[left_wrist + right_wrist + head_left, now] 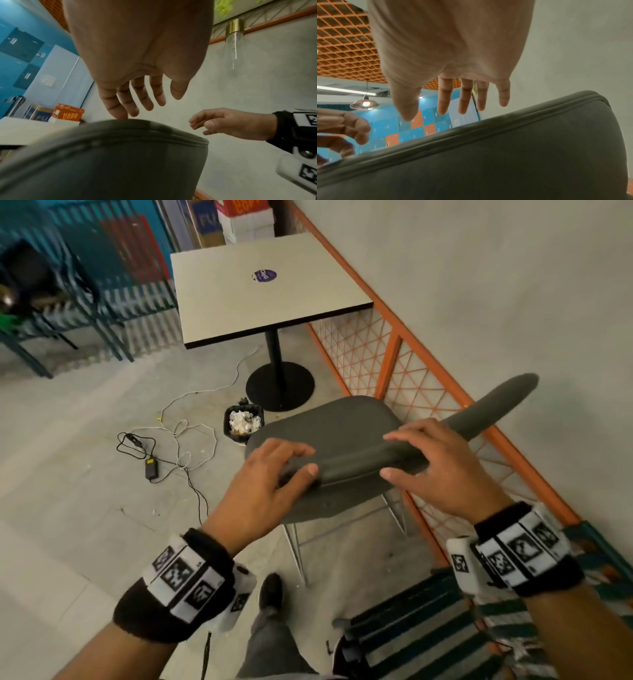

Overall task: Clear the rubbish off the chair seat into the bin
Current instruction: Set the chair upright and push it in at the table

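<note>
The grey padded chair (335, 422) stands by the orange railing, its backrest (496, 402) curving off to the right. No rubbish shows on the visible part of the seat. My left hand (301, 462) is at the chair's near left corner; in the left wrist view its fingers (120, 108) are straight and one tip touches the seamed edge (137, 129). My right hand (394, 455) hovers over the same edge further right, fingers (464, 100) spread straight above the padding (505, 148), holding nothing. The black bin (227, 419) on the floor beyond the chair holds crumpled white paper (243, 421).
A square white table (260, 292) on a black pedestal (279, 386) stands behind the bin. Cables and a power adapter (150, 469) lie on the floor to the left. The orange mesh railing (394, 354) runs along the right wall. My shoe (270, 590) is below the chair.
</note>
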Tool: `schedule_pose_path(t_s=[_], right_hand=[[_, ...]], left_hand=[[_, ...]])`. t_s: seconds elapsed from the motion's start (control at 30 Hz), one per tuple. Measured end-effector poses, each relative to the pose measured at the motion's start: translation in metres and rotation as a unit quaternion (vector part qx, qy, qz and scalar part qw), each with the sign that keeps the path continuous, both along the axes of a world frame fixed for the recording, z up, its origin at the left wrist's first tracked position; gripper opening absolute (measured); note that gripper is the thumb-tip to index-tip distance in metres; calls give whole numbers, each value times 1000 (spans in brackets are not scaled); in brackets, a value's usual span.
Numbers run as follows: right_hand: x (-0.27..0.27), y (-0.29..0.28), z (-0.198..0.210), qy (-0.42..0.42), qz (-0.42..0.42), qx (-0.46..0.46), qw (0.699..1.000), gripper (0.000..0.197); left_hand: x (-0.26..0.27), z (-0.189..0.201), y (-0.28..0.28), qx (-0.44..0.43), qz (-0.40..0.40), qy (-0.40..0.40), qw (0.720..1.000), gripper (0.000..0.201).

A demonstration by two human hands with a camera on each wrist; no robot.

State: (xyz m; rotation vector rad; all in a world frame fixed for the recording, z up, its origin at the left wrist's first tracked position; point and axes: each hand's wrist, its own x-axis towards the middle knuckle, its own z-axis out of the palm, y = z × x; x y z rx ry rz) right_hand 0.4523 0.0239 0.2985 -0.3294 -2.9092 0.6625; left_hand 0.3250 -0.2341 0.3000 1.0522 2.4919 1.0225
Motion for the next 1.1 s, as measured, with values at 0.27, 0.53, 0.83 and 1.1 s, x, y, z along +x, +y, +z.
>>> schedule_pose_path(t_s=[0.27, 0.53, 0.83, 1.1], right_hand=[[-31, 24, -28, -76, 43, 136, 987, 76], [-64, 44, -24, -37, 91, 151, 984, 77], [-126, 43, -33, 3, 85, 166, 983, 76], [-209, 64, -33, -2, 89, 184, 979, 76]], left_hand=[[12, -29, 50, -211, 45, 194, 957, 73], [-2, -49, 60, -129, 113, 265, 949, 70], [-70, -60, 60, -87, 117, 279, 949, 72], [-153, -59, 83, -71, 147, 307, 938, 71]])
